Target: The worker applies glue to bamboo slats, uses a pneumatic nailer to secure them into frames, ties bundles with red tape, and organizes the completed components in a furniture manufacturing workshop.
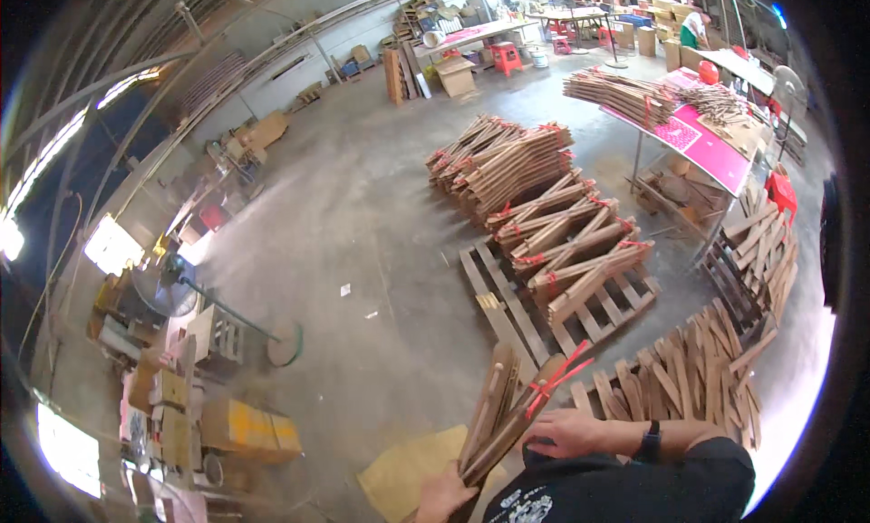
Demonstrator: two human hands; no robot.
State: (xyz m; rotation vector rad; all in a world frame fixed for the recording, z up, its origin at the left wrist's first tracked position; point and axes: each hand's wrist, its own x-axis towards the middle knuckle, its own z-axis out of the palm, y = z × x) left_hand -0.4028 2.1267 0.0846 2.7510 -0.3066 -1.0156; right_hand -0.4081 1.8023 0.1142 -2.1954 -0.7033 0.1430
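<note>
A bundle of wooden slats stands tilted close in front of me, bound near its top with a red tie whose loose ends stick up. My left hand is closed round the lower part of the bundle. Against the bundle's right side, below the tie, lies my right hand, its fingers bent in toward the wood; their tips are partly hidden. A dark band is on the right wrist. Beneath the slats, a yellow sheet or sack lies on the floor.
Tied slat bundles are stacked on a wooden pallet ahead. Loose slats lean in a heap at my right. A pink-topped table carries more slats. A standing fan and cartons are at left; a person is far off.
</note>
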